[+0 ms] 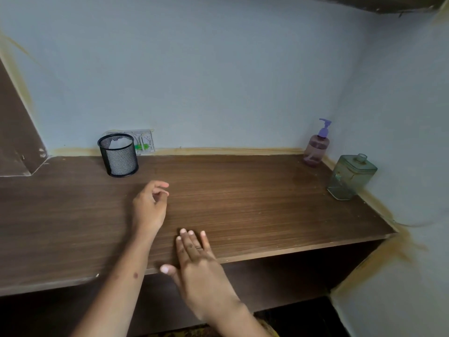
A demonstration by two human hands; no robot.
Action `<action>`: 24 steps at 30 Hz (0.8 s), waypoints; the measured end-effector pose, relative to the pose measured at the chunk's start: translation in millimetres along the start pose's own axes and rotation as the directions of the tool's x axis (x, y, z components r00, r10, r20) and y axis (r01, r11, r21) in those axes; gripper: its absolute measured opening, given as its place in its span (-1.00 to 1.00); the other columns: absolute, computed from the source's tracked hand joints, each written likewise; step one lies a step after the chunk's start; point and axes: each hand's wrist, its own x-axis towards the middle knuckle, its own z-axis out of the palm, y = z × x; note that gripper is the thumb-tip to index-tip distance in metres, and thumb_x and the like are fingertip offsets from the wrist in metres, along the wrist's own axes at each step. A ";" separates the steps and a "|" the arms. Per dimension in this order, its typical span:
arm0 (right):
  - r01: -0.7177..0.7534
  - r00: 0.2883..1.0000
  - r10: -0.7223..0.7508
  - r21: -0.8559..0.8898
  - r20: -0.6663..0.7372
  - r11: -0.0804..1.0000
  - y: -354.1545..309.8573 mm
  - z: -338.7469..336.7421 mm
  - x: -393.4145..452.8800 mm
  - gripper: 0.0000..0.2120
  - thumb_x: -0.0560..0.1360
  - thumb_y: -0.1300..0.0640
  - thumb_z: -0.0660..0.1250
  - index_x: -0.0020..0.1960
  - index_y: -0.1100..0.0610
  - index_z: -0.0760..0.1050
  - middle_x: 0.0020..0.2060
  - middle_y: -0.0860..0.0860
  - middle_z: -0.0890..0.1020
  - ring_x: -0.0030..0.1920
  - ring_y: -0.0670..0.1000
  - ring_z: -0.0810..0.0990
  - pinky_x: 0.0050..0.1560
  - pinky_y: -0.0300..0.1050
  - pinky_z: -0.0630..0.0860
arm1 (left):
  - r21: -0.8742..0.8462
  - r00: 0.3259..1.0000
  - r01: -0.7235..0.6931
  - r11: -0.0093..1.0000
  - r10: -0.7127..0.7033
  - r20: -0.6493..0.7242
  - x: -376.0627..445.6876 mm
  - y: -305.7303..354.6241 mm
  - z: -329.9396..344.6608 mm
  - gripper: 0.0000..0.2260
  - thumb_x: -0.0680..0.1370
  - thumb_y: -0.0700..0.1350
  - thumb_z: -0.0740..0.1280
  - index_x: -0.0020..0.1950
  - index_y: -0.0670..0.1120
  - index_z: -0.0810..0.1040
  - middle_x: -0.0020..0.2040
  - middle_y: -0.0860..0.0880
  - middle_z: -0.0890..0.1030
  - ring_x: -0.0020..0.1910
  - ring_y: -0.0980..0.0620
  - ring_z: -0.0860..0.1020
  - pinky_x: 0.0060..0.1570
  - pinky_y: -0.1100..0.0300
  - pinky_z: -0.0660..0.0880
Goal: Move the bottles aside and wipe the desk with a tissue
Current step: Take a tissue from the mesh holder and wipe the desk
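Observation:
A purple pump bottle (316,147) stands in the far right corner of the brown wooden desk (255,203). A squarish green glass bottle (349,177) stands just in front of it along the right wall. A white tissue (118,143) sits inside a black mesh cup (119,155) at the back left. My left hand (151,205) hovers over the desk's middle, fingers loosely curled and holding nothing. My right hand (194,259) lies with straight fingers over the desk's front edge, empty.
A wall socket plate (145,141) sits behind the mesh cup. Blue walls close the desk at the back and right. A dark wooden panel (17,132) rises at the left. Below the desk's front edge is a dark recess.

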 end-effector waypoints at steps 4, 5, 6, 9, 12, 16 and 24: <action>0.007 1.000 -0.007 -0.038 -0.005 0.999 9.6 4.1 -4.4 -0.34 0.63 -0.22 -0.15 0.27 0.16 0.55 0.27 0.04 0.57 0.32 -0.02 0.51 0.33 -0.06 0.41 | 0.005 1.000 -0.003 1.000 0.003 -0.002 -0.3 0.0 -1.0 -0.75 0.48 -0.35 0.27 -0.06 0.00 0.55 -0.19 -0.03 0.66 -0.24 -0.08 0.57 -0.12 0.12 0.43; -0.028 1.000 0.028 -0.040 -0.011 0.999 15.8 2.9 -8.2 -0.34 0.63 -0.23 -0.14 0.28 0.17 0.55 0.28 0.04 0.57 0.32 -0.03 0.51 0.34 -0.06 0.41 | 0.006 1.000 -0.001 1.000 0.001 0.001 -0.7 0.7 -1.4 -0.76 0.48 -0.35 0.27 -0.06 0.00 0.55 -0.19 -0.03 0.66 -0.26 -0.07 0.56 -0.13 0.13 0.42; -0.084 0.996 0.083 -0.059 -0.010 0.995 22.5 -1.2 -13.3 -0.31 0.62 -0.25 -0.15 0.30 0.19 0.52 0.30 0.05 0.55 0.33 -0.02 0.49 0.35 -0.04 0.38 | 0.008 1.000 0.003 1.000 -0.003 0.004 -1.1 1.2 -1.6 -0.76 0.48 -0.35 0.27 -0.05 -0.01 0.55 -0.18 -0.02 0.66 -0.27 -0.07 0.55 -0.14 0.13 0.41; -0.163 0.986 0.161 -0.094 -0.032 0.982 58.9 -16.7 -28.0 -0.08 0.49 -0.39 -0.38 0.52 0.25 0.12 0.52 0.09 0.15 0.54 0.01 0.10 0.53 -0.11 -0.17 | 0.006 1.000 0.009 1.000 -0.009 0.006 -2.2 2.5 -1.6 -0.76 0.49 -0.34 0.26 -0.05 -0.01 0.56 -0.18 0.00 0.65 -0.30 -0.03 0.53 -0.17 0.16 0.38; -0.342 0.940 0.339 -0.124 -0.052 0.931 124.9 -34.5 -49.2 0.18 0.19 -0.43 -0.72 0.56 0.19 -0.09 0.56 0.06 -0.02 0.56 -0.01 -0.11 0.46 -0.17 -0.38 | 0.016 1.000 0.011 1.000 -0.011 0.007 -2.6 3.2 -2.0 -0.77 0.50 -0.34 0.26 -0.03 -0.03 0.56 -0.17 0.01 0.65 -0.31 -0.02 0.53 -0.19 0.16 0.37; -0.553 0.833 0.552 -0.070 -0.046 0.830 205.2 -59.0 -73.8 -0.03 0.35 -0.38 -0.56 0.57 0.13 -0.07 0.56 0.03 -0.02 0.55 -0.05 -0.12 0.51 -0.08 -0.26 | 0.018 1.000 0.008 1.000 -0.009 0.012 -4.1 6.5 -2.8 -0.78 0.51 -0.33 0.26 -0.02 -0.04 0.57 -0.16 0.01 0.65 -0.31 -0.05 0.54 -0.20 0.17 0.37; -0.501 0.762 0.558 0.247 -0.329 0.829 243.0 -73.7 -91.2 -0.61 0.59 0.27 0.23 0.41 0.15 0.40 0.40 0.04 0.43 0.44 0.00 0.34 0.41 -0.20 0.18 | 0.018 1.000 0.012 1.000 -0.013 0.006 -5.1 8.1 -3.0 -0.79 0.50 -0.33 0.27 -0.03 -0.05 0.57 -0.17 -0.01 0.65 -0.27 -0.12 0.55 -0.17 0.17 0.37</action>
